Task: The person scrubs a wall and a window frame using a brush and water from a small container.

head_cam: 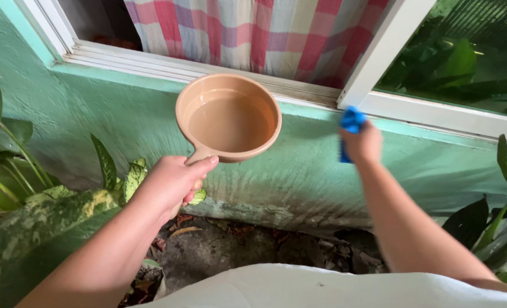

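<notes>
While our left hand (170, 182) is closed around the handle of the tan plastic dipper (229, 117), we hold its bowl level in front of the window sill (219, 74), with a shallow pool of water showing inside. Our right hand (363, 142) is clenched on a blue cloth (351, 121), pressed against the green wall (122, 125) just under the white window frame (387, 43) on the right. To do this well, we judge it best to keep the dipper flat so nothing slops out, and to rub with a firm bunched grip along the ledge rather than with loose fingertips. Farther out, a pink, white and yellow checked curtain (265, 28) hangs behind the sill, speckled leafy plants (48, 217) crowd the near left, dark leaves (504, 222) stand at the right, and damp ground (247, 251) lies below. We see no packages, labels or signs anywhere.
</notes>
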